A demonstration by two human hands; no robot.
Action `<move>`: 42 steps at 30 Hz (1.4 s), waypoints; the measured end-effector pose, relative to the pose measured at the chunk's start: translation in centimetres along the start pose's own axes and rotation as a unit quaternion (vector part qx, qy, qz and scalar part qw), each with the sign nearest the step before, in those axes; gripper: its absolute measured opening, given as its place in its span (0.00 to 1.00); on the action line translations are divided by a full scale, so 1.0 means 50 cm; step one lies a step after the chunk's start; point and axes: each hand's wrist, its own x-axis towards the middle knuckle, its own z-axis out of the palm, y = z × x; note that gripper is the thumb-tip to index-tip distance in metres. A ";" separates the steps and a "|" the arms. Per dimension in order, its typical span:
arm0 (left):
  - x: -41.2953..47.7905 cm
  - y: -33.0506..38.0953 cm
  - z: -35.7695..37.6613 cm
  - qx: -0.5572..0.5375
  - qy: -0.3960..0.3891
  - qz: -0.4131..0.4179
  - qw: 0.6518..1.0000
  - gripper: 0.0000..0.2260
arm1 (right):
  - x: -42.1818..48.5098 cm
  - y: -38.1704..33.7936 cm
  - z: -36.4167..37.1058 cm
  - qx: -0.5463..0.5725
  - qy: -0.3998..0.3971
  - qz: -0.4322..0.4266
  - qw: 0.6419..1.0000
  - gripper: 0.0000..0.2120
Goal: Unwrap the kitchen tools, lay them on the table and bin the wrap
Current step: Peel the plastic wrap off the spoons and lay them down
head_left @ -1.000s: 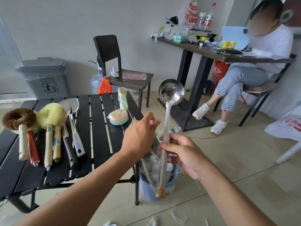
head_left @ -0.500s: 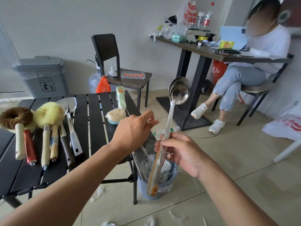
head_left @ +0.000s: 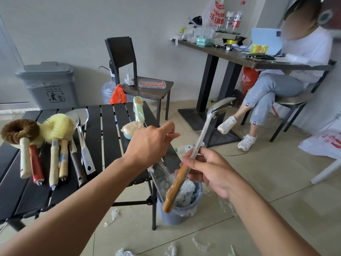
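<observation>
Above the small blue-grey bin (head_left: pixel 177 215) that stands on the floor at the table's near corner, the person holds a ladle (head_left: pixel 202 133) at a slant. Its steel bowl points up and away, and its brown wooden handle (head_left: pixel 175 189) hangs down over the bin's mouth. The right hand (head_left: pixel 208 169) grips the ladle where the shaft meets the wood, with thumb and fingers curled round it.

The left hand (head_left: pixel 151 143) is seen from the back, just left of the shaft, with its fingers bent forward. A stretched strip of clear wrap (head_left: pixel 159 168) fans out from under its palm down toward the handle and the bin. The hand appears to pinch that film, though the fingertips on it are hidden. Film also clings along the ladle's shaft.

The bin holds wadded wrap (head_left: pixel 186 189), and scraps (head_left: pixel 112 217) lie on the floor tiles around it. Bare tools lie side by side on the black slatted table (head_left: pixel 108 137): a brown brush (head_left: pixel 20 130), a yellow brush (head_left: pixel 57 126) and a metal spatula (head_left: pixel 83 154). A green-handled scrubber (head_left: pixel 138 109) lies apart, near the far edge. A grey waste bin (head_left: pixel 49 84) stands against the wall.
</observation>
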 end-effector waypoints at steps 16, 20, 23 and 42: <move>0.000 -0.046 -0.044 -0.068 -0.062 -0.026 0.995 0.28 | 0.003 -0.014 -0.055 -0.023 0.077 -0.049 0.996 0.20; 0.001 -0.074 -0.049 0.002 -0.060 -0.027 0.998 0.30 | 0.000 -0.026 -0.057 -0.005 0.031 -0.028 0.999 0.18; -0.003 -0.102 -0.057 -0.001 -0.024 -0.062 0.998 0.30 | -0.006 -0.030 -0.062 0.018 -0.025 -0.008 0.999 0.20; -0.014 0.060 0.028 -0.470 -0.179 -0.131 0.854 0.24 | -0.033 -0.015 0.003 -0.101 -0.122 0.001 0.987 0.17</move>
